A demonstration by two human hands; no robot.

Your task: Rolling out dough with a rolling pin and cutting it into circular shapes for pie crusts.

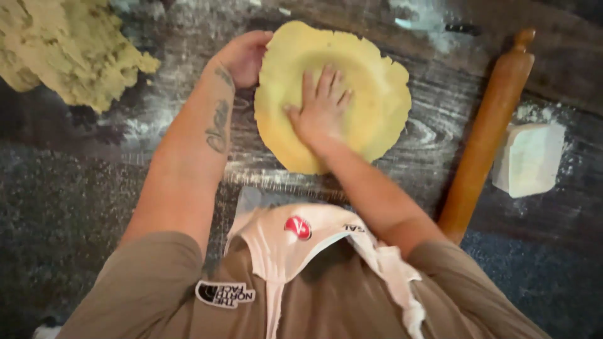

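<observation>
A round sheet of yellow dough (370, 69) lies draped in a shallow dish shape on the floured dark wooden board (433, 132). My right hand (320, 107) presses flat into the dough's middle, fingers spread. My left hand (242, 56) cups the dough's left rim from outside, fingers curled against the edge. The rim is uneven and cracked on the right side.
A wooden rolling pin (487, 132) lies slanted to the right of the dough. A pale floured block (529, 158) sits beyond it at the right. A big lump of crumbly yellow dough (69, 44) fills the top left corner. My white apron (295, 238) hangs below.
</observation>
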